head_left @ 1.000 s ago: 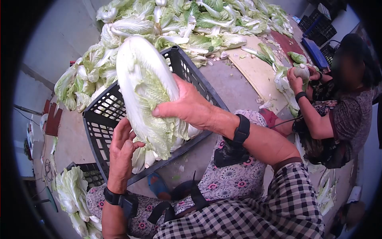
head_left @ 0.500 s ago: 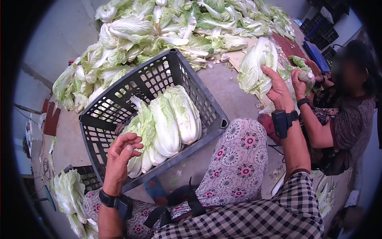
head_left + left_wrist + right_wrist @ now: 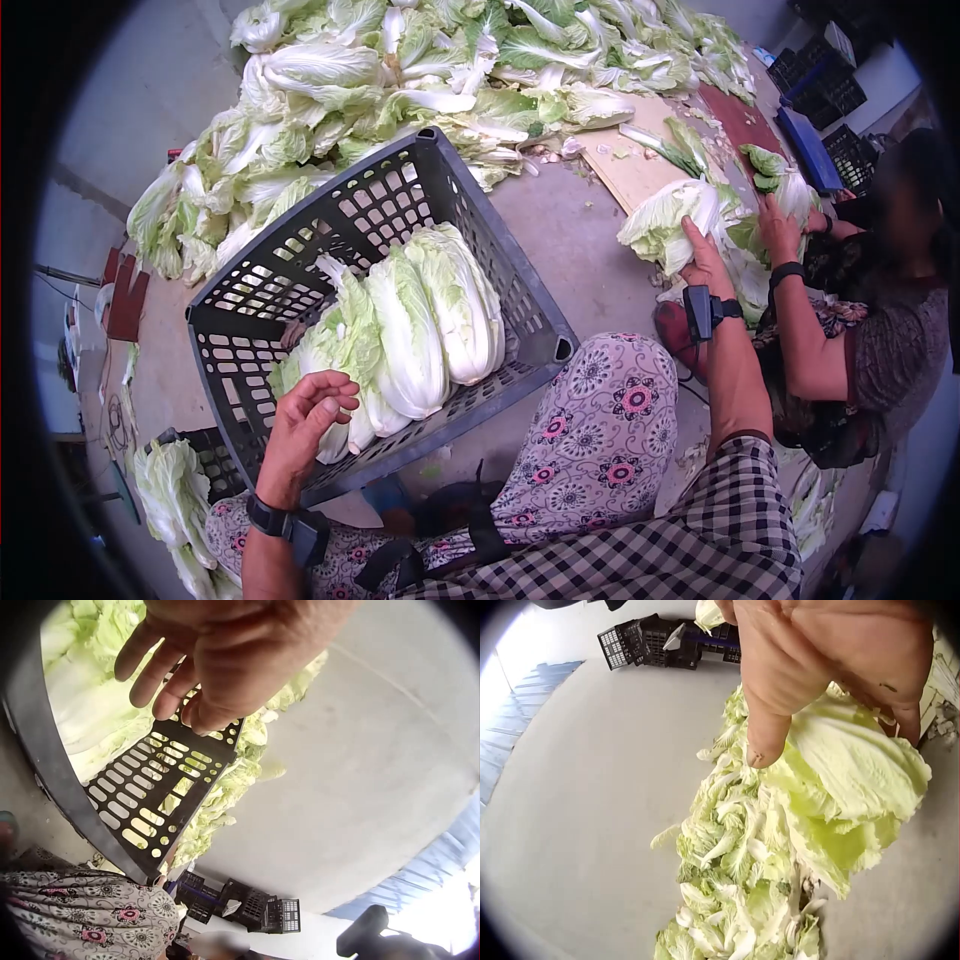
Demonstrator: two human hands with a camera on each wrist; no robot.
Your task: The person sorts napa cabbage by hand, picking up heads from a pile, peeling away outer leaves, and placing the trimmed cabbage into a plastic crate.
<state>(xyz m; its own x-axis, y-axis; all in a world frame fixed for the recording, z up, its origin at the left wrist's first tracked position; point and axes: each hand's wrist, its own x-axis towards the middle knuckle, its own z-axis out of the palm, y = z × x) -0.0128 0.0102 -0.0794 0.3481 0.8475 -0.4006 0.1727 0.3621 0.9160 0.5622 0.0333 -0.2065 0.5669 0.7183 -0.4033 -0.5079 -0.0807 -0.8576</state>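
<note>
My right hand (image 3: pixel 706 258) grips a pale green cabbage (image 3: pixel 668 222) at the right, beside the other person's work. The right wrist view shows the thumb of that hand (image 3: pixel 832 660) against the leafy cabbage (image 3: pixel 847 780). My left hand (image 3: pixel 308 410) holds nothing, its fingers loosely bent, over the near left rim of a black crate (image 3: pixel 460 425). In the left wrist view this hand (image 3: pixel 225 667) hangs above the crate wall (image 3: pixel 142 787). Several cabbages (image 3: pixel 405 330) lie side by side in the crate.
A large heap of cabbages and leaves (image 3: pixel 330 100) lies behind the crate. Another person (image 3: pixel 850 330) at the right handles a cabbage (image 3: pixel 795 195) near a board (image 3: pixel 625 150). More cabbage (image 3: pixel 175 500) lies at the lower left, by a second black crate (image 3: pixel 215 460).
My right hand has carried a cabbage from above the crate out to the right, most recently slightly farther right and down. The left hand stays near the crate's left side, its fingers empty.
</note>
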